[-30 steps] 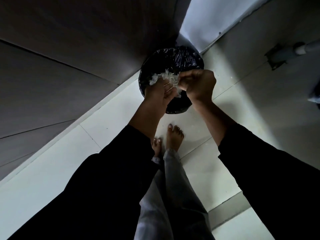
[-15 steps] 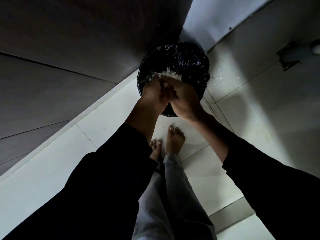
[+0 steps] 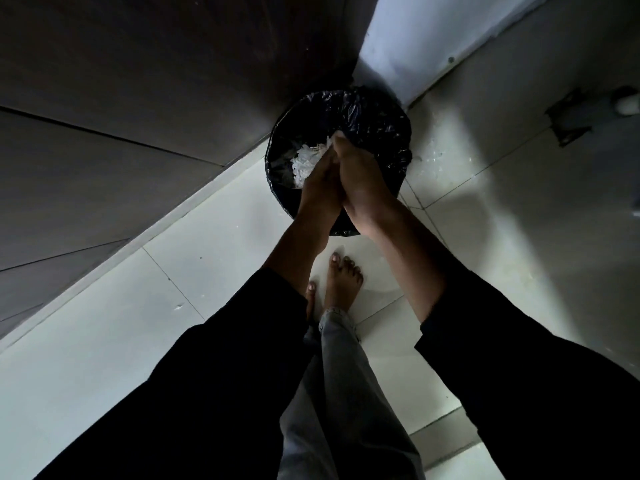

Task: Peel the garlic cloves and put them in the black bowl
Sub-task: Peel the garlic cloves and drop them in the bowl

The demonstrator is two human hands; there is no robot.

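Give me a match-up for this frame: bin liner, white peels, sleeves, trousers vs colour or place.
Things:
1. bin liner
2. white peels
3. sleeves
4. trousers

Colour or place:
A. light grey, below the arms
B. glossy black, lining the round bin in the corner
C. plain dark fabric, covering both forearms
D. pale scraps inside the bin, just ahead of the left hand

Pairs: 1-B, 2-D, 3-C, 4-A

Both arms are stretched forward and down in black sleeves, with the left hand point(image 3: 320, 183) and right hand point(image 3: 360, 178) pressed together side by side, fingers pointed away, palms hidden from view.
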